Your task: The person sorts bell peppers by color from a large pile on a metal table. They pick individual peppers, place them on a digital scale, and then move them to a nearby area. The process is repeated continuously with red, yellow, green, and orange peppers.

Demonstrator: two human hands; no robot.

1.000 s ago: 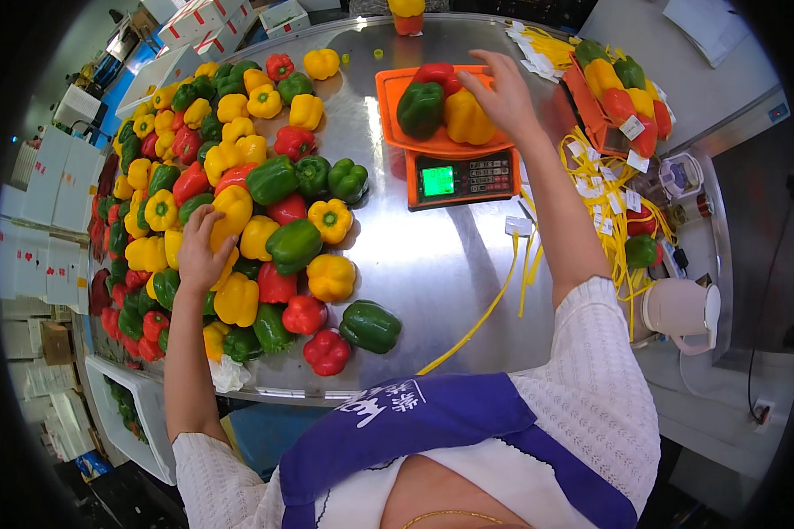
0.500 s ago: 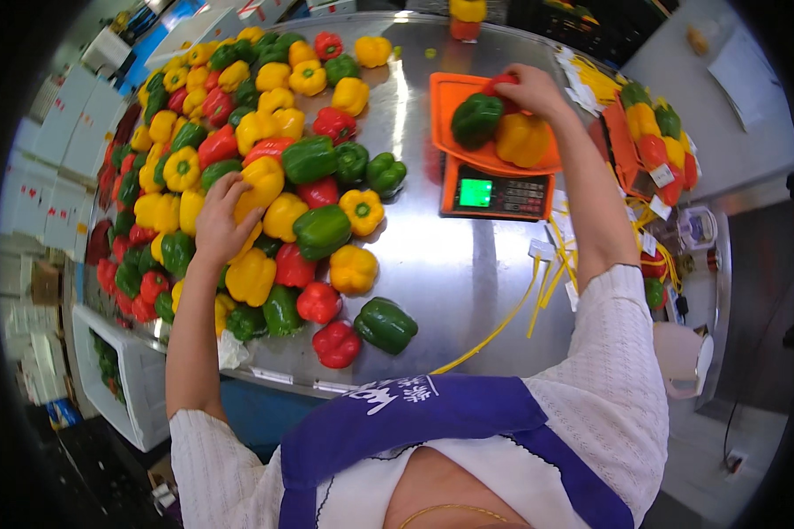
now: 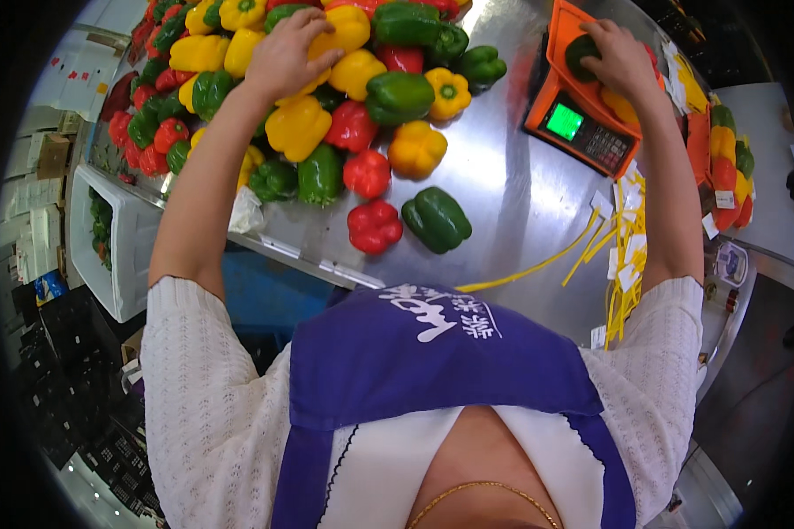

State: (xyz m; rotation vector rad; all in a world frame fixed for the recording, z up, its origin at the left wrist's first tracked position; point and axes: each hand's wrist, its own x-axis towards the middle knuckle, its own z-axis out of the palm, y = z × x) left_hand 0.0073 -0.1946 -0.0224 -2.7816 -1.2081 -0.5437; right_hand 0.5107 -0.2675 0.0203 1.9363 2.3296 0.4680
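My left hand point(image 3: 287, 55) rests at the heap of bell peppers, fingers and thumb curved round the near side of a yellow bell pepper point(image 3: 346, 29). Over the orange tray point(image 3: 558, 35) of a scale, my right hand point(image 3: 619, 55) has its fingers and thumb bent about a green bell pepper point(image 3: 580, 58). A yellow bell pepper point(image 3: 620, 104) lies in that tray, partly covered by my right hand and wrist. A red bell pepper point(image 3: 652, 60) shows just beyond the hand. The scale's green display point(image 3: 565, 122) is lit.
Loose red point(image 3: 375, 226) and green peppers point(image 3: 437, 219) lie near the front edge of the metal table point(image 3: 512, 203). Yellow ties with white tags point(image 3: 625, 256) lie right of the scale. Packed peppers point(image 3: 725, 163) stand far right; a white foam box point(image 3: 119, 256) stands left.
The view has shifted, with the table now higher in the picture. My right hand has gone from the red bell pepper to the green one in the tray. My left hand stays at the yellow pepper.
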